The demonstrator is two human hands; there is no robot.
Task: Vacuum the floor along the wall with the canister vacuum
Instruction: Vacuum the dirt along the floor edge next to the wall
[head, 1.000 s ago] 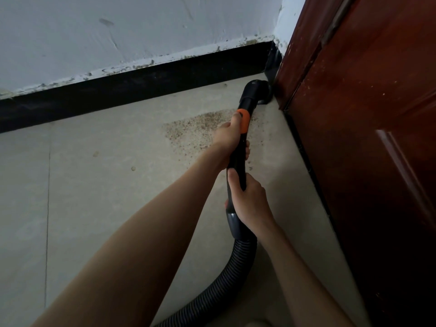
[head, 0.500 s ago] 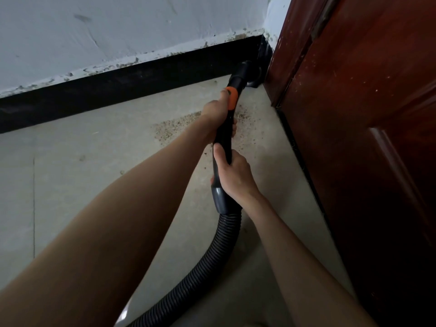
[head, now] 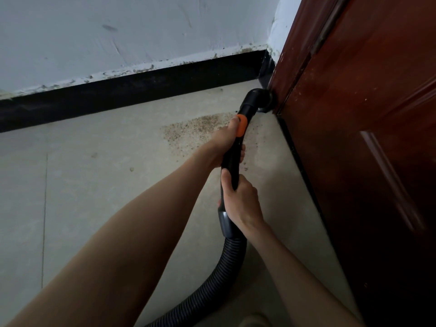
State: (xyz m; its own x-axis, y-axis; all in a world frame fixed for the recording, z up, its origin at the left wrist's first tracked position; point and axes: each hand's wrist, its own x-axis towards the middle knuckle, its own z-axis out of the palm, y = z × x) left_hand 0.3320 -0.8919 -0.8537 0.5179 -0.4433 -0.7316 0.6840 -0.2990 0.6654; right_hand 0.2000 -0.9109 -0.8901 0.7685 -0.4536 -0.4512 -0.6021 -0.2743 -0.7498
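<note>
From the head camera, looking down into a corner of the room, both bare arms reach forward to a black vacuum wand held in line between the two hands; the left hand is the farther one, its fingers wrapped round the upper part of the wand with the thumb lying just beside an orange button on the wand's top; the right hand is the nearer one, curled round the lower part of the wand, thumb laid along its left side, just above a grey collar where the ribbed black hose joins; the hose curves down and to the left and leaves the picture at the bottom edge; at the far end the wand bends in a black elbow that turns right, and its tip sits on the floor against the foot of a dark red wooden door, close to the corner; whether the tip touches the door cannot be made out; the floor is pale tile with a thin joint line running down the left side; a patch of brown crumbs lies on it just left of the left hand, near the wall; a black skirting board runs along the base of the white wall, its top edge ragged with chipped paint; a pale rounded thing at the very bottom edge is too cut off to identify.
</note>
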